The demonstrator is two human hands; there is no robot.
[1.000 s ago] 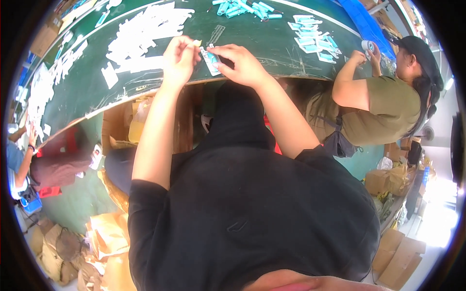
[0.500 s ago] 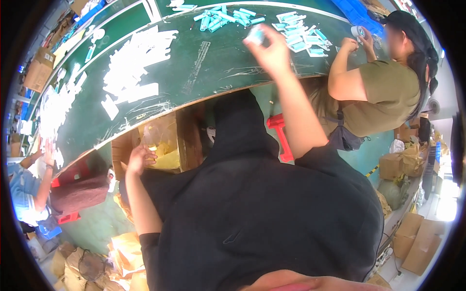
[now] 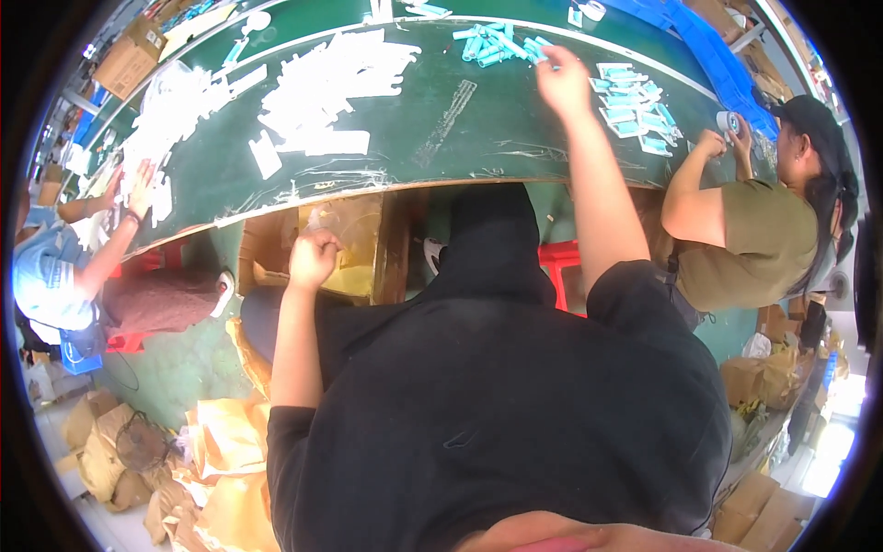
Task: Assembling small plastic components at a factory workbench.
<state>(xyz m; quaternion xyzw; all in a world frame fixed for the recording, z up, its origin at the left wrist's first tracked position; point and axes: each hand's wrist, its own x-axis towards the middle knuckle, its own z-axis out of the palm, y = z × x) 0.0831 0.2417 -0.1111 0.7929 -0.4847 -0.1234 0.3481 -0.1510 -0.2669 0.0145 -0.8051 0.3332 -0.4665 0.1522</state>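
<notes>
My right hand (image 3: 563, 83) reaches over the green table, its fingers bent at the right end of a pile of teal cylinders (image 3: 492, 44) that look like battery cells. Its fingertips appear closed on one teal cylinder (image 3: 536, 46), partly hidden by the hand. To its right lies a second group of teal cylinders on white pieces (image 3: 635, 106). Below the table edge my left hand (image 3: 315, 260) is closed, thumb against fingers, in front of an open cardboard box (image 3: 354, 241) with a yellowish inside. Whatever it pinches is too small to tell.
White flat pieces (image 3: 336, 78) are heaped at the table's left. A clear ruler-like strip (image 3: 446, 120) lies mid-table. One co-worker (image 3: 736, 202) sits at right holding a roll (image 3: 727, 121); another (image 3: 69, 267) handles white pieces at far left. A blue bin (image 3: 699, 46) stands behind.
My right hand has come down to the teal pile; the whitish round thing it held up is no longer in it. The left hand has risen slightly. The whole view has shifted.
</notes>
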